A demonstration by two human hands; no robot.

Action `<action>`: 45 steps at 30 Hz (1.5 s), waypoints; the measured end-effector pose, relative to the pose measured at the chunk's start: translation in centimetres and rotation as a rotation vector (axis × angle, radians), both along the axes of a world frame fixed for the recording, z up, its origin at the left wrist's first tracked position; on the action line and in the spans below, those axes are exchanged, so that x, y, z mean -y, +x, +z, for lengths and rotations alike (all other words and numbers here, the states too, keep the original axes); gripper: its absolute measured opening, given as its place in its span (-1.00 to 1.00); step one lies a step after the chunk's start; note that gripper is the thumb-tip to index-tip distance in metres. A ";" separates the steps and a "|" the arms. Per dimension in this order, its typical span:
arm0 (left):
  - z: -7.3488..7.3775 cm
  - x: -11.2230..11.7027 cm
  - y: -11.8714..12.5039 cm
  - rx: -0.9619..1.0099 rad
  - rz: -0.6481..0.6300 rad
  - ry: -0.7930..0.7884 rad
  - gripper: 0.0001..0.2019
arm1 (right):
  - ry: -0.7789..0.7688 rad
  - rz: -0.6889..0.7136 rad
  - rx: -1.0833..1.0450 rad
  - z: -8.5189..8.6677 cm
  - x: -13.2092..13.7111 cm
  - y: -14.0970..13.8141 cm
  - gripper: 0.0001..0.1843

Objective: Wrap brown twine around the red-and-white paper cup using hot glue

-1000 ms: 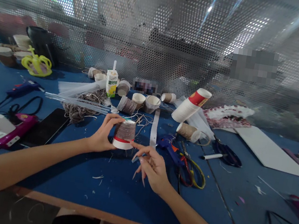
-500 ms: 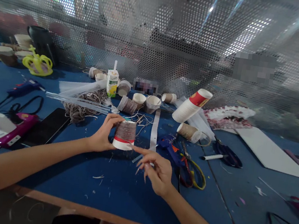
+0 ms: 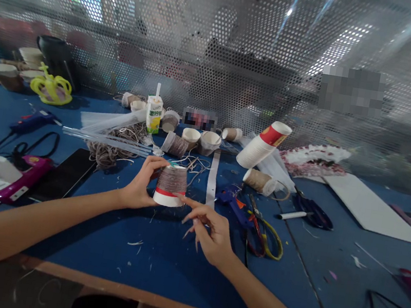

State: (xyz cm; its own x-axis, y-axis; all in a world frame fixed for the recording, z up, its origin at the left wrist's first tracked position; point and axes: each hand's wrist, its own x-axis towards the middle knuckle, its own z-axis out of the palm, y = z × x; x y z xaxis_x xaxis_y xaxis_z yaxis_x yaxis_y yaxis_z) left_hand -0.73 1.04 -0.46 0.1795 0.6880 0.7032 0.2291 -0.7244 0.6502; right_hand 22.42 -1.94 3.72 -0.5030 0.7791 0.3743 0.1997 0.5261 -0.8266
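Note:
My left hand (image 3: 144,180) is closed around the side of an upside-down paper cup (image 3: 168,199), holding it above the blue table. Brown-grey cord (image 3: 172,180) is wound round much of the cup, leaving a red band and a white rim bare below. With its index finger stretched out, my right hand (image 3: 209,229) touches the cup's lower right side near the red band. The other fingers of that hand are loosely bent and apart, with nothing visible in them. Behind the cup lie a cord-wrapped cup (image 3: 174,144) and a heap of loose cord (image 3: 106,151).
A glue gun (image 3: 234,204) and yellow-handled scissors (image 3: 272,240) lie right of my hands. Stacked paper cups (image 3: 256,151) lean farther back, near a drink carton (image 3: 153,117). On the left are a black phone (image 3: 65,176), a magenta device (image 3: 17,176) and another glue gun (image 3: 33,120).
My right hand has shifted slightly left and up, its index fingertip moving along the cup's lower right side. The left hand and cup have barely moved.

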 end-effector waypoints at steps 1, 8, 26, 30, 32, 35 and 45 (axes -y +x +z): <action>0.0 0.0 0.0 0.002 -0.003 -0.005 -0.26 | -0.018 -0.006 -0.008 0.0 0.0 0.0 -0.84; -0.2 -0.1 -0.1 0.044 -0.004 -0.043 -0.20 | -0.035 -0.142 -0.147 -0.2 -0.2 0.3 -0.84; -0.2 -0.4 0.0 -0.027 0.066 -0.045 -0.26 | 0.061 -0.072 -0.169 -0.4 -0.1 0.4 -0.75; 0.3 -0.2 0.1 -0.130 0.063 0.007 -0.24 | 0.178 0.226 0.156 -0.4 0.8 0.0 -0.68; 0.3 -0.1 0.0 -0.150 0.057 0.017 -0.25 | 0.188 0.243 0.260 -0.5 0.9 -0.3 -0.67; 0.2 -0.2 -0.1 -0.141 0.053 0.027 -0.26 | 0.201 0.204 0.306 -0.5 0.7 -0.5 -0.69; 0.0 0.0 -0.1 -0.019 0.026 -0.010 -0.25 | 0.174 0.092 0.155 -0.7 0.4 -0.4 -0.75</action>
